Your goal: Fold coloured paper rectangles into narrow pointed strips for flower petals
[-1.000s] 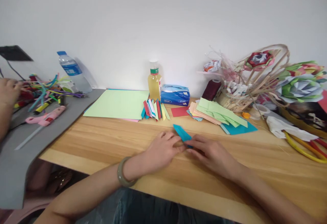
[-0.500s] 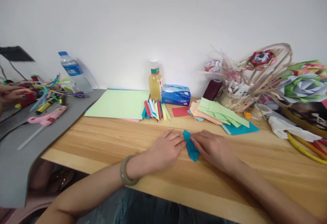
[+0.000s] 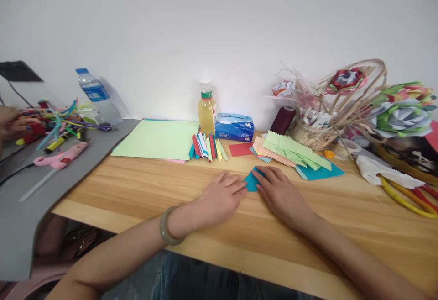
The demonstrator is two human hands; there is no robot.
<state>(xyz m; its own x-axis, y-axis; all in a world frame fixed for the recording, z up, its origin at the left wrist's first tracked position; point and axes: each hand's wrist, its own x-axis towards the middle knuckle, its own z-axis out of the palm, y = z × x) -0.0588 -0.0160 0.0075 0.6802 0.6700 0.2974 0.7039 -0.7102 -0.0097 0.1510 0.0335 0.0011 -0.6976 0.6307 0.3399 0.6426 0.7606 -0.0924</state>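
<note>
A small folded teal paper (image 3: 252,182) lies on the wooden table (image 3: 137,186) between my hands. My left hand (image 3: 221,197) rests on the table with fingers curled, its fingertips pressing the paper's left edge. A grey-green bangle (image 3: 166,227) sits on that wrist. My right hand (image 3: 278,192) lies flat over the right part of the paper, fingers extended and pressing it down. Most of the paper is hidden under my fingers.
Behind my hands lie a light green sheet (image 3: 157,139), a fan of coloured folded strips (image 3: 207,147), a juice bottle (image 3: 206,110), a tissue pack (image 3: 234,127) and stacked paper pieces (image 3: 294,154). A basket (image 3: 315,131) and paper flowers (image 3: 404,113) crowd the right. Another person's hand (image 3: 13,124) works at far left.
The teal paper was turned from lying diagonal to being pressed flat and smaller under both hands. The other person's hand at far left shifted among the coloured sticks.
</note>
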